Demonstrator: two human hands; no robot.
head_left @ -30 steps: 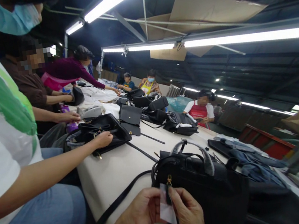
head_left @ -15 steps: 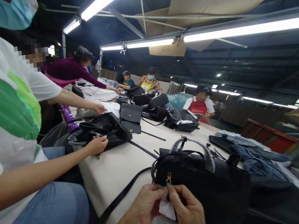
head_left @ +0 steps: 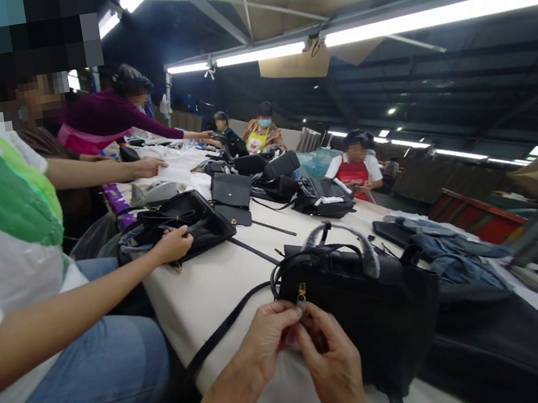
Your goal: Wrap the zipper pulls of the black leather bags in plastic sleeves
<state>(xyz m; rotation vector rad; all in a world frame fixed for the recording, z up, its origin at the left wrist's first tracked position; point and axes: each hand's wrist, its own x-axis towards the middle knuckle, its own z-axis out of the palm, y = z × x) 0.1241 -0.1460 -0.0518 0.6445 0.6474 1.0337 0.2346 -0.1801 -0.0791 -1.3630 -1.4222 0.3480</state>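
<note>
A black handbag (head_left: 368,321) stands on the pale table in front of me, its top handle (head_left: 368,252) sheathed in clear wrapping. A gold clasp (head_left: 302,290) hangs at the bag's near side. Just below the clasp, my left hand (head_left: 273,332) pinches a small greyish tab between thumb and fingers. My right hand (head_left: 332,350) pinches at the same spot, its fingertips almost touching the left ones. The tab is mostly hidden by my fingers, so its exact kind is unclear. A black strap (head_left: 229,322) runs off the bag to the left.
At left, a co-worker's hand (head_left: 174,244) rests on another open black bag (head_left: 197,229). A small black flap bag (head_left: 231,197) and more bags (head_left: 321,197) lie farther along the table (head_left: 223,299). Bluish cloth (head_left: 453,255) lies to the right; several people work beyond.
My hands have moved slightly up, still pinching below the clasp. The white slip that hung between them is now mostly hidden. The co-worker's far hand has moved left, away from the open bag.
</note>
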